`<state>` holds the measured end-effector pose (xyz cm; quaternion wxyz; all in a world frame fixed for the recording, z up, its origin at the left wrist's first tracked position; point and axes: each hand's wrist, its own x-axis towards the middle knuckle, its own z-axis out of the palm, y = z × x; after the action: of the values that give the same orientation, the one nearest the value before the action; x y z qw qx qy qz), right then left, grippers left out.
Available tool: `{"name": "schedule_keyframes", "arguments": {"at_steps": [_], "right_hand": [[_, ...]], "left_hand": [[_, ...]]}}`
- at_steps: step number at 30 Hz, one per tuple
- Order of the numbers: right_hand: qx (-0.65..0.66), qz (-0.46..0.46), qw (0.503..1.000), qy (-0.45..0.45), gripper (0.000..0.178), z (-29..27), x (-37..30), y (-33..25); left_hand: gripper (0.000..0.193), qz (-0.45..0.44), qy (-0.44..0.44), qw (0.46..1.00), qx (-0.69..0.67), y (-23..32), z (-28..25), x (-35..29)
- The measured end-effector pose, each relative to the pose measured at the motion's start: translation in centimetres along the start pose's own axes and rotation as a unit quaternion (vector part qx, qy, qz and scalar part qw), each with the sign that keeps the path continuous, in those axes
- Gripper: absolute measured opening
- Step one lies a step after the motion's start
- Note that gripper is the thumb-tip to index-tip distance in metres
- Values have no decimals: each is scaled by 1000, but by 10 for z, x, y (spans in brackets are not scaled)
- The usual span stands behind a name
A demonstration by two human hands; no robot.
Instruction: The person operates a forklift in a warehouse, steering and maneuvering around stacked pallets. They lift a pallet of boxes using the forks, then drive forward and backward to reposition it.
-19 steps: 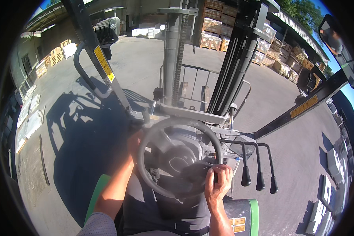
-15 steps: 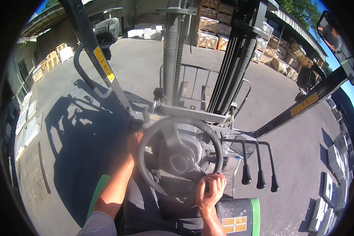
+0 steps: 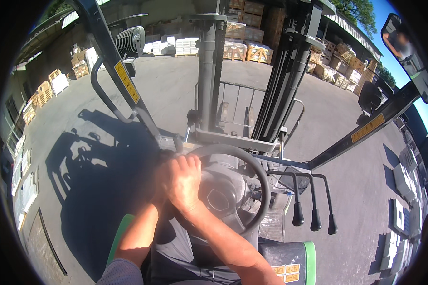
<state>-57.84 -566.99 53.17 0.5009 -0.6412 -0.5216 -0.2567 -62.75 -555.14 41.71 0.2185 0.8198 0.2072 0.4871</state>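
The black steering wheel [image 3: 265, 197] is in front of me, its left rim mostly covered by my hands. My right hand [image 3: 183, 181] reaches across to the upper left of the wheel, fingers curled round the rim. Close behind it, at the wheel's left side, my left hand [image 3: 158, 184] is blurred and partly covered, so its fingers cannot be made out. To the right of the wheel stand several bent control levers with black knobs [image 3: 316, 217], which neither hand touches.
Ahead rises the forklift mast [image 3: 209, 80], with a carriage guard [image 3: 238, 102] between its rails. Grey paved ground [image 3: 166, 85] surrounds the truck. Wooden crates [image 3: 259, 52] are stacked at the back, and white slabs [image 3: 398, 218] lie along the right side. A mirror [image 3: 399, 38] hangs at upper right.
My right hand has moved from the wheel's lower right rim to its upper left, its forearm now crossing the wheel. The background has shifted slightly left.
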Motion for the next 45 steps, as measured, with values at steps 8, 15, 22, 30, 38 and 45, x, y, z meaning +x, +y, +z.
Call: {"name": "schedule_keyframes", "arguments": {"at_steps": [8,15,22,30,38,45], "right_hand": [[-36,79,992,-93,31,-84,-149,-23],[-163,150,971,95,14,-126,-76,72],[-55,42,994,82,17,23,38,41],[36,74,990,-110,30,-51,-139,-30],[-127,174,974,73,16,-131,-96,61],[-36,123,990,-56,29,-67,-145,-31]], "left_hand": [[54,-274,-82,956,-64,-48,-1,22],[47,-211,-8,970,-117,-41,3,13],[24,-236,-102,963,-85,-27,-7,23],[45,-308,-53,946,-90,-43,4,27],[47,-247,-69,960,-112,-45,-2,28],[46,-324,-80,940,-70,-51,6,27]]}}
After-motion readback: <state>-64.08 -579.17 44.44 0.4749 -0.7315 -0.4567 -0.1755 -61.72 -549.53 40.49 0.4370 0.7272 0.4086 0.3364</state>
